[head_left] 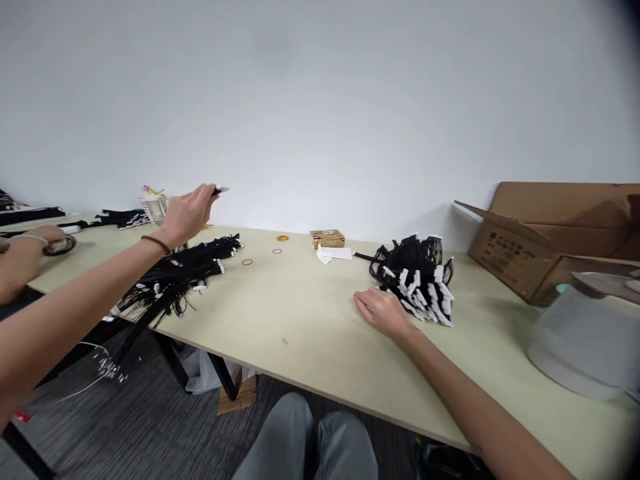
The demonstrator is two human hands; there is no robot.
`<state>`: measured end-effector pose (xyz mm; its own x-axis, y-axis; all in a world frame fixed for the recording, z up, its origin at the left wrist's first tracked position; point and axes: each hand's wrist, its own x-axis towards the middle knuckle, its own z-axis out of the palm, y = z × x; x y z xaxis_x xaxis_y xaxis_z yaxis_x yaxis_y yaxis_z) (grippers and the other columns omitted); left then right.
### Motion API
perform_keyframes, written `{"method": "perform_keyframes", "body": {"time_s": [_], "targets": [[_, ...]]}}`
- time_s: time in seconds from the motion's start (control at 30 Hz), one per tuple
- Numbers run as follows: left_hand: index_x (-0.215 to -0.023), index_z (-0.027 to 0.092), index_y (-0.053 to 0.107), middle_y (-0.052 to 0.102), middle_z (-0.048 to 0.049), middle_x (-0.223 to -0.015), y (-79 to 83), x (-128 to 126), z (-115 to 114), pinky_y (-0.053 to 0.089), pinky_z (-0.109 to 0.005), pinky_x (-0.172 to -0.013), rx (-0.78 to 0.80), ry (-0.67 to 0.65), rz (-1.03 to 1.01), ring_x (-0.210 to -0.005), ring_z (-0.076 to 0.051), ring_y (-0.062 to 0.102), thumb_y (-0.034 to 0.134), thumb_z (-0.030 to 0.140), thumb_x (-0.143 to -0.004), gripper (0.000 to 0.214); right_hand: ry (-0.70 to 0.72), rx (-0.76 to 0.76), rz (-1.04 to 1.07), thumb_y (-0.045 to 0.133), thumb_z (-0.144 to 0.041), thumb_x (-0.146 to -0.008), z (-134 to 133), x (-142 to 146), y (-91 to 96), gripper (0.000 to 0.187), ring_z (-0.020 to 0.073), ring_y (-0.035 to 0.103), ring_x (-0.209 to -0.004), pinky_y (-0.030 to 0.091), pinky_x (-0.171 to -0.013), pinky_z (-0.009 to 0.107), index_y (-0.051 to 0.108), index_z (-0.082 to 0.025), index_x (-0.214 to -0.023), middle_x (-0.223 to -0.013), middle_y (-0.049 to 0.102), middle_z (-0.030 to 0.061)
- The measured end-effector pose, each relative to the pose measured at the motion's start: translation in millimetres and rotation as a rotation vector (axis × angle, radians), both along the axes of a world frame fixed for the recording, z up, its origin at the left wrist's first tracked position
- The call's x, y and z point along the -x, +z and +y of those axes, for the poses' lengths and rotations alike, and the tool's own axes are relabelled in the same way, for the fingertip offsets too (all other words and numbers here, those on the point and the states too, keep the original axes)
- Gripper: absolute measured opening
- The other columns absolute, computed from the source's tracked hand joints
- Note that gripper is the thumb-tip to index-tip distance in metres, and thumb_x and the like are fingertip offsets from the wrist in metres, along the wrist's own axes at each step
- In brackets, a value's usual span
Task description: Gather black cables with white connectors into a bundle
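Note:
My left hand (188, 212) is raised above the left part of the table, fingers closed on a black cable with a white connector (220, 190) poking out past the fingertips. Below it lies a loose pile of black cables (193, 263) with white ends, some hanging over the table's front edge. My right hand (383, 310) rests on the tabletop, palm down, fingers loosely laid on the surface with nothing seen in them. Right beside it sits a bundle of looped black cables (413, 273), their white connectors facing the front right.
A co-worker's hand (45, 237) is at the far left by a coiled black cable (60, 245). Rubber bands (283, 238), a small gold box (327, 238) and white paper (337, 253) lie near the wall. On the right stand a cardboard box (513, 257) and a translucent container (580, 340).

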<state>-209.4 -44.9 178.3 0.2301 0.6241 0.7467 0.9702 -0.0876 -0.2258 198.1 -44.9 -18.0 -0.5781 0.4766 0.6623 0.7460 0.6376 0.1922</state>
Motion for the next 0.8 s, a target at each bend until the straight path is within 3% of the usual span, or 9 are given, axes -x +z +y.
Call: {"method": "perform_keyframes", "body": {"time_s": [0.1, 0.2, 0.3, 0.4, 0.5, 0.63, 0.67, 0.73, 0.8], "targets": [[-0.113, 0.013, 0.04, 0.054, -0.0055, -0.093, 21.2, -30.7, -4.5, 0.025, -0.025, -0.057, -0.078, -0.152, -0.169, -0.06, -0.011, 0.029, 0.028, 0.038, -0.09, 0.036, -0.022, 0.031, 0.01, 0.034, -0.022, -0.091, 0.5, -1.2, -1.2, 0.032, 0.0112, 0.051, -0.062, 0.025, -0.058, 0.025, 0.061, -0.016, -0.075, -0.062, 0.058, 0.0022], [-0.104, 0.017, 0.044, 0.051, -0.0005, -0.077, 31.8, -69.2, -15.2, 0.03, -0.024, -0.058, -0.101, -0.345, -0.353, -0.056, -0.008, 0.033, 0.035, 0.034, -0.089, 0.024, -0.037, 0.07, 0.016, 0.034, -0.023, -0.091, 0.5, 0.2, -2.4, 0.033, 0.0114, 0.05, -0.061, 0.023, -0.057, 0.025, 0.061, -0.016, -0.075, -0.062, 0.058, 0.0026], [-0.101, 0.019, 0.042, 0.051, 0.0017, -0.075, 32.4, -108.3, -26.2, 0.032, -0.021, -0.05, -0.027, -0.589, -0.669, -0.047, -0.004, 0.036, 0.039, 0.034, -0.088, 0.021, -0.046, 0.118, 0.012, 0.034, -0.025, -0.091, 0.1, 1.5, -2.8, 0.033, 0.0114, 0.049, -0.06, 0.022, -0.057, 0.026, 0.062, -0.016, -0.075, -0.063, 0.058, 0.003], [-0.09, 0.018, 0.042, 0.052, 0.0013, -0.071, 18.7, -141.7, -30.0, 0.037, -0.02, -0.047, 0.182, -0.775, -0.989, -0.046, -0.004, 0.042, 0.047, 0.032, -0.084, 0.016, -0.058, 0.168, 0.011, 0.034, -0.026, -0.091, 0.0, 1.4, -2.2, 0.034, 0.0116, 0.049, -0.06, 0.022, -0.057, 0.026, 0.062, -0.017, -0.075, -0.063, 0.058, 0.0033], [-0.083, 0.018, 0.04, 0.052, 0.001, -0.071, -20.8, -169.7, -25.0, 0.042, -0.021, -0.044, 0.503, -0.888, -1.26, -0.044, -0.004, 0.046, 0.048, 0.028, -0.083, 0.013, -0.07, 0.212, 0.021, 0.034, -0.026, -0.09, 0.2, 0.9, -1.4, 0.033, 0.0119, 0.05, -0.063, 0.023, -0.058, 0.025, 0.062, -0.017, -0.076, -0.066, 0.06, 0.0037], [-0.08, 0.017, 0.041, 0.051, 0.0009, -0.072, -108.9, -202.2, -7.9, 0.044, -0.023, -0.045, 0.83, -0.836, -1.635, -0.044, -0.006, 0.049, 0.049, 0.03, -0.081, 0.016, -0.108, 0.247, 0.063, 0.036, -0.026, -0.09, 0.6, 2.1, -1.0, 0.03, 0.0131, 0.051, -0.067, 0.026, -0.06, 0.025, 0.062, -0.018, -0.077, -0.067, 0.061, 0.0035], [-0.079, 0.016, 0.041, 0.051, 0.0014, -0.07, -131.0, -209.0, -2.3, 0.041, -0.022, -0.043, 0.847, -0.748, -1.778, -0.043, -0.005, 0.047, 0.049, 0.03, -0.081, 0.016, -0.127, 0.247, 0.089, 0.035, -0.025, -0.09, 0.9, 2.7, -0.9, 0.03, 0.0138, 0.051, -0.069, 0.027, -0.061, 0.025, 0.062, -0.018, -0.079, -0.07, 0.062, 0.0039], [-0.077, 0.015, 0.04, 0.049, 0.001, -0.067, -166.9, -219.6, 9.0, 0.035, -0.019, -0.04, 0.877, -0.69, -1.858, -0.041, -0.003, 0.043, 0.044, 0.024, -0.083, 0.012, -0.164, 0.246, 0.148, 0.034, -0.024, -0.09, 1.6, 4.0, -0.9, 0.029, 0.0153, 0.051, -0.075, 0.029, -0.063, 0.025, 0.062, -0.018, -0.083, -0.074, 0.062, 0.0047], [-0.075, 0.014, 0.041, 0.05, 0.0006, -0.065, -188.2, -224.9, 18.6, 0.036, -0.018, -0.043, 0.903, -0.706, -1.891, -0.043, -0.003, 0.043, 0.043, 0.019, -0.082, 0.009, -0.184, 0.249, 0.209, 0.035, -0.024, -0.09, 2.4, 5.6, -0.8, 0.028, 0.0161, 0.051, -0.079, 0.032, -0.065, 0.025, 0.062, -0.018, -0.086, -0.078, 0.062, 0.0058]]}}
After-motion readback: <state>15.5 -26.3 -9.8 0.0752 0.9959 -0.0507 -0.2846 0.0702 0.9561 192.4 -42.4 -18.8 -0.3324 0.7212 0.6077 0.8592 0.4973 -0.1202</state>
